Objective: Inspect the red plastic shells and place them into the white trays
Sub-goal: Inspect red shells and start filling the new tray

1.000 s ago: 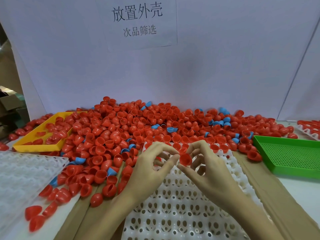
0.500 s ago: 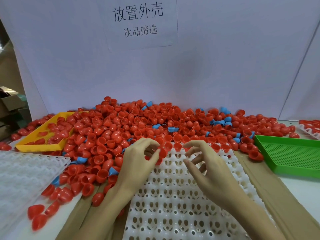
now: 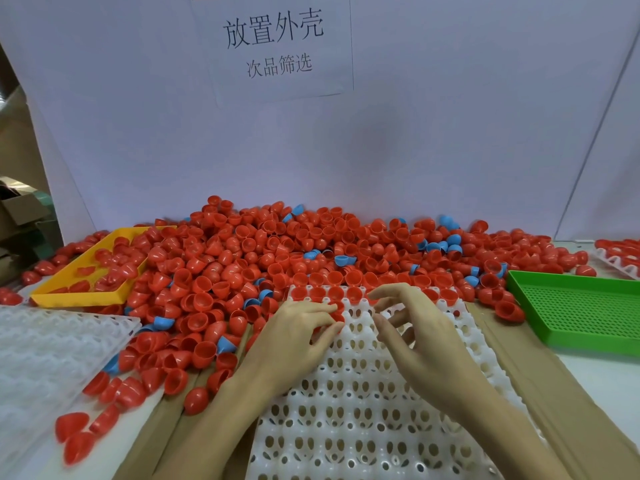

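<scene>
A big heap of red plastic shells (image 3: 277, 251), mixed with a few blue ones, covers the far half of the table. In front of me lies a white tray (image 3: 346, 417) with oval pockets; its far row holds several red shells (image 3: 327, 293). My left hand (image 3: 294, 341) rests at the tray's far left part, with fingers and thumb curled round one red shell (image 3: 337, 315) at the second row. My right hand (image 3: 415, 334) hovers over the tray just to the right, fingers loosely bent and spread, holding nothing.
A yellow tray (image 3: 86, 292) with some red shells sits at the far left, with a second white tray (image 3: 41, 348) in front of it. A green perforated tray (image 3: 581, 313) stands at the right. Another white tray (image 3: 620, 261) with shells shows at the right edge. Loose shells (image 3: 74, 434) lie near the front left.
Both hands held one red shell up between them; now the left hand alone has it, lowered to the tray's far rows. The right hand has let go and hovers beside it.
</scene>
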### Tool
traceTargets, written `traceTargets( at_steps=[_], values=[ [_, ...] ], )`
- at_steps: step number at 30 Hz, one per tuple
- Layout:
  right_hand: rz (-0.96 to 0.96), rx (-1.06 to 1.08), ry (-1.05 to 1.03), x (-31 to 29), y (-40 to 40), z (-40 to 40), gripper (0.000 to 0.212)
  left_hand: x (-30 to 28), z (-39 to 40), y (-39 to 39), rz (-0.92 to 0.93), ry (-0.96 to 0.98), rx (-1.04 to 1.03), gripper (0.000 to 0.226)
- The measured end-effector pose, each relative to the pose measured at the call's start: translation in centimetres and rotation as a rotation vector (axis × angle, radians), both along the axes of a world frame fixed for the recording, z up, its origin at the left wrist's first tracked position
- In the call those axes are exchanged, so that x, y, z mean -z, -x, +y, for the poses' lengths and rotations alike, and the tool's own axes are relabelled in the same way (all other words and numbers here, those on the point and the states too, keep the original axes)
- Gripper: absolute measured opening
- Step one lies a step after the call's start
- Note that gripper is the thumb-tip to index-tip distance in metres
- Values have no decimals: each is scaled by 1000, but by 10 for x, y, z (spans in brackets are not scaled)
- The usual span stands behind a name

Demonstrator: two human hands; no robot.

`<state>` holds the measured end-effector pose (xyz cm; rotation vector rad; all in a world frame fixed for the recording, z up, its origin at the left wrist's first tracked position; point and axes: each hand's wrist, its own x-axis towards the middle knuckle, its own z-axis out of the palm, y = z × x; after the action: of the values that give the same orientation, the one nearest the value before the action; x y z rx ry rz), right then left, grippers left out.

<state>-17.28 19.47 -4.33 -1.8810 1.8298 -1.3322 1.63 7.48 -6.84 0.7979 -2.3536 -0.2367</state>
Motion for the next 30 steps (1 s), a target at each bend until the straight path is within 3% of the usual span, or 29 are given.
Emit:
traceTargets(
  at_steps=[2,5,7,11,15,21,28,30],
  values=[
    [3,-3,1,-1,-1,0,22,0,-3,-1,-16,-45,14,25],
    [2,-4,-1,-2,0,0,22,-7,-16,-6,88,-265,87,21],
    [-8,-3,-6,-2,0,0,22,-10,-28,-14,147,-252,10,25],
    [-1,-1,-9,-2,0,1,22,6,-54,-31,-55,-145,-287,40],
    [-10,-7,-16,-2,-2,1,21,13,-63,-30,-88,-155,-290,42],
    [-10,7,-24,-1,-1,0,23,16,-71,-31,-287,-191,-312,58],
    [-46,18,-34,-2,1,0,21,6,-60,-33,-46,-7,-312,45],
    [-335,-41,-73,-6,3,0,19,-5,-51,-33,70,132,-264,41]
  ],
)
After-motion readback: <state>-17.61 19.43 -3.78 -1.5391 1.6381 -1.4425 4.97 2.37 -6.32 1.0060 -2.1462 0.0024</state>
